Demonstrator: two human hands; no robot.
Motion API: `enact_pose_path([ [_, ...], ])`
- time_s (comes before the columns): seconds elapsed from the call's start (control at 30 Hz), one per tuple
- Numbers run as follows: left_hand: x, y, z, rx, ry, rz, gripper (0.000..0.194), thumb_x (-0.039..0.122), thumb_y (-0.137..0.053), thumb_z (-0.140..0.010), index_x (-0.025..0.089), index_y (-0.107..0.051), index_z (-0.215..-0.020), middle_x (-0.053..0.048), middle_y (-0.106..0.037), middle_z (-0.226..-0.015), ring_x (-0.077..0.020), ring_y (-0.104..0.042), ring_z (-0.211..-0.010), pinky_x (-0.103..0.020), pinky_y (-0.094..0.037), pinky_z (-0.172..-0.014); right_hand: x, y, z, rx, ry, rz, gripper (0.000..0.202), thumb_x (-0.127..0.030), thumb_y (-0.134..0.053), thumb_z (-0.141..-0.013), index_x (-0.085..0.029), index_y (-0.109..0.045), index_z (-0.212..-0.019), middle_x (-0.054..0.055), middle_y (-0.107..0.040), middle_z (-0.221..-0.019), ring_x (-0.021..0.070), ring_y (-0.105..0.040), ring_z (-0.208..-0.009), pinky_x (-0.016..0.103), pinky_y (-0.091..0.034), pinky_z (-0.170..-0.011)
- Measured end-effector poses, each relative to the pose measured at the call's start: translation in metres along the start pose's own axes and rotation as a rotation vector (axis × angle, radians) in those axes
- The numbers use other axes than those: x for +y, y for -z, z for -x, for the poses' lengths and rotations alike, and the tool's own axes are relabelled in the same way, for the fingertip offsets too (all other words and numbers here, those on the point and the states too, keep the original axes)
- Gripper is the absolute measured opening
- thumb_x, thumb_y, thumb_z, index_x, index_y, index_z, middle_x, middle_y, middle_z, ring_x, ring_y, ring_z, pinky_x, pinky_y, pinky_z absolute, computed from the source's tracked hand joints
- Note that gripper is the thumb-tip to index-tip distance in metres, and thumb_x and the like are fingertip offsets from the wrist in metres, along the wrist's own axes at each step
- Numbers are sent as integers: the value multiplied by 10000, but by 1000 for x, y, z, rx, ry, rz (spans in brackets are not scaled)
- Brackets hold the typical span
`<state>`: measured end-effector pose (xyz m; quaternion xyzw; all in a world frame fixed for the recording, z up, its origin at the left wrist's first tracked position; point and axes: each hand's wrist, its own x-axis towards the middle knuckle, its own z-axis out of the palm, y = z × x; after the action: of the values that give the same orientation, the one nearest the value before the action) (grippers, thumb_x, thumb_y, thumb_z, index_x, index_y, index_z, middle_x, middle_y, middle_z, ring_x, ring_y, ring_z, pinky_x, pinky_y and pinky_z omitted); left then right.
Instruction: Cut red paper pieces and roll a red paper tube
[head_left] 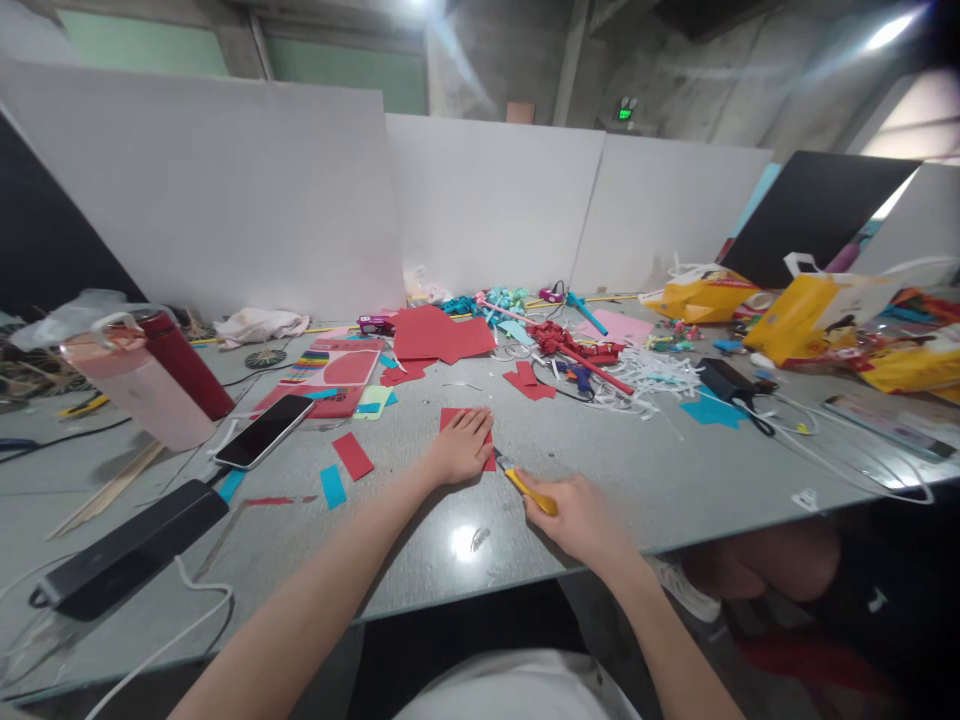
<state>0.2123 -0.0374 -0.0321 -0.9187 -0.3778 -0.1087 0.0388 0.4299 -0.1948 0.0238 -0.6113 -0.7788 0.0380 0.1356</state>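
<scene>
A small piece of red paper [448, 416] lies on the grey table, mostly covered by my left hand [463, 446]. That hand rests flat on it with the fingers stretched out. My right hand [576, 515] is closed around a yellow utility knife [534, 490]. The knife's blade points toward the paper's right edge, close beside my left hand; whether it touches the paper I cannot tell. To the left lie a red paper strip [352, 456] and a blue paper strip [333, 487].
Larger red paper sheets [442, 335] and shredded white paper [660, 372] lie farther back. A phone [265, 432], a black speaker-like box [135, 550] and a pink bottle [142, 385] stand left. Yellow bags [795, 320] and cables are right. Another person's leg [765, 565] shows below the table edge.
</scene>
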Motion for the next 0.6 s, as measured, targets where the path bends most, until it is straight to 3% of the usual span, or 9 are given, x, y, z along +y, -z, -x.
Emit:
enact_pose_path([
  [0.23,0,3,1,-7,-4,24,655,410,-289,-1068,60,-366,-1616,-182,-341,-1695,-282,-291,-1589,-450,-178,-1310,2,-5,-10,32,-12,18,421,-376,-551,-1007,-379,-695,-1403,61,-787,-773,205,-648,-677,278,-313,-615],
  [0.6,2,2,1,4,5,13,656,411,-306,-1064,57,-373,-1613,-183,-348,-1692,-287,-290,-1590,-441,-162,-1316,4,-12,-32,13,-17,103,432,-400,-527,-1030,-357,-669,-1436,91,-816,-908,235,-738,-814,297,-376,-681],
])
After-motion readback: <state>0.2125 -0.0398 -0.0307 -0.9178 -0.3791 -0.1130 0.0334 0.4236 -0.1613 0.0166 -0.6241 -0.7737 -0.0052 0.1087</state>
